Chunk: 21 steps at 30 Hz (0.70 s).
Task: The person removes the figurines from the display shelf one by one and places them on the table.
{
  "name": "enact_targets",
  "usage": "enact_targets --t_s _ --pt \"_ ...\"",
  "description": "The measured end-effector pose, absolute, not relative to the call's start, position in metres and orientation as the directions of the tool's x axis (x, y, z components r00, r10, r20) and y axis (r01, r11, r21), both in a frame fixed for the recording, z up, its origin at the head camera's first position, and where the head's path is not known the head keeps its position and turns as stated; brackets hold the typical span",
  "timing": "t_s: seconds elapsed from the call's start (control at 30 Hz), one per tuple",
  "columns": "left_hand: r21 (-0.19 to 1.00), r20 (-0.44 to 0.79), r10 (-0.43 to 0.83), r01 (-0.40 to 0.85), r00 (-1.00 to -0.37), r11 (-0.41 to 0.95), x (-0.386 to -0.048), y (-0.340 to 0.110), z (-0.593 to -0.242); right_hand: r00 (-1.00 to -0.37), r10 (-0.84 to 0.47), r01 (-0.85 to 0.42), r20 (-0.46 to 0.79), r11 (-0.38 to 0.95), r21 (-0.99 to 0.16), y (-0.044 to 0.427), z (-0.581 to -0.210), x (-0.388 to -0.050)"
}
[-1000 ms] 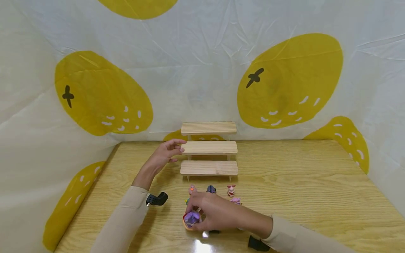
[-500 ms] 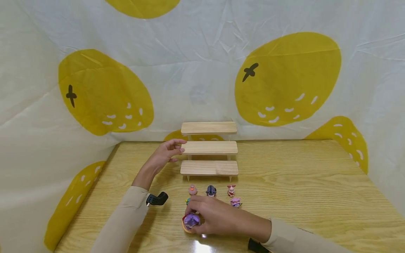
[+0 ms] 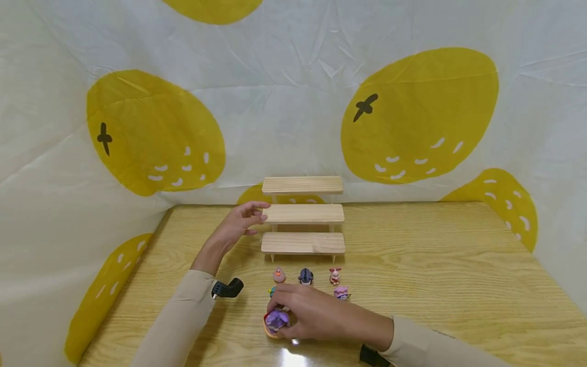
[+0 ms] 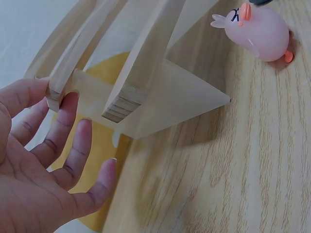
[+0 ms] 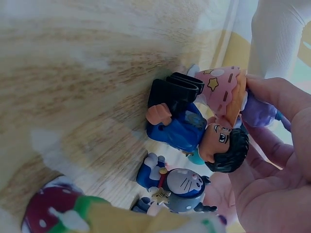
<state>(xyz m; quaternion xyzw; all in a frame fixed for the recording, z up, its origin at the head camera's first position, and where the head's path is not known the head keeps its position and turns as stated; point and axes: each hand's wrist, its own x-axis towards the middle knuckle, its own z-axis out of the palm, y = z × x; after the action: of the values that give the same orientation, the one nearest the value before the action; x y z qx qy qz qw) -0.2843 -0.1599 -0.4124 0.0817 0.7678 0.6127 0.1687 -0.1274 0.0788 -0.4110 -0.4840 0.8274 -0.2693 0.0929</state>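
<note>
My left hand [image 3: 236,224] pinches the left end of the middle board of a three-tier wooden display shelf [image 3: 304,214]. In the left wrist view its thumb and index finger grip the board end [image 4: 57,90], with the other fingers spread below. My right hand [image 3: 316,311] holds a small figurine [image 3: 277,320] near the table's front. The right wrist view shows thumb and fingers about its purple top [image 5: 259,111], above an orange rim and a pink body with a yellow star. A black-haired boy figurine [image 5: 182,124] in blue stands close beside it.
Before the shelf stand a pink duck [image 3: 278,276], a dark grey figure [image 3: 305,276], a piglet [image 3: 335,276] and a pink figure [image 3: 341,293]. A blue cat figurine [image 5: 182,182] stands near the boy. Patterned cloth [image 3: 284,127] hangs behind the wooden table [image 3: 435,265].
My right hand has shifted slightly left and toward me with the purple-topped figurine, then stayed nearly still. My left hand keeps its grip on the shelf.
</note>
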Motion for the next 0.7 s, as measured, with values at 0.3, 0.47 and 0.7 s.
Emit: enact_targets --t_s 0.3,0.47,0.7 --pt "0.968 -0.159 0.332 -0.082 -0.930 0.236 -0.2843 -0.1609 -0.4132 -0.515 -0.851 -0.748 0.101 0.389 -0.538 0.0780 -0.4111 -0.1266" --pt "0.968 -0.158 0.335 -0.079 -0.929 0.240 -0.2840 -0.1615 -0.4133 -0.517 -0.851 -0.745 0.095 0.392 -0.540 0.0774 -0.4106 -0.1266" --pt "0.968 -0.162 0.332 -0.085 -0.929 0.235 -0.2843 -0.1618 -0.4139 -0.508 -0.856 -0.758 0.095 0.392 -0.521 0.0790 -0.4091 -0.1266"
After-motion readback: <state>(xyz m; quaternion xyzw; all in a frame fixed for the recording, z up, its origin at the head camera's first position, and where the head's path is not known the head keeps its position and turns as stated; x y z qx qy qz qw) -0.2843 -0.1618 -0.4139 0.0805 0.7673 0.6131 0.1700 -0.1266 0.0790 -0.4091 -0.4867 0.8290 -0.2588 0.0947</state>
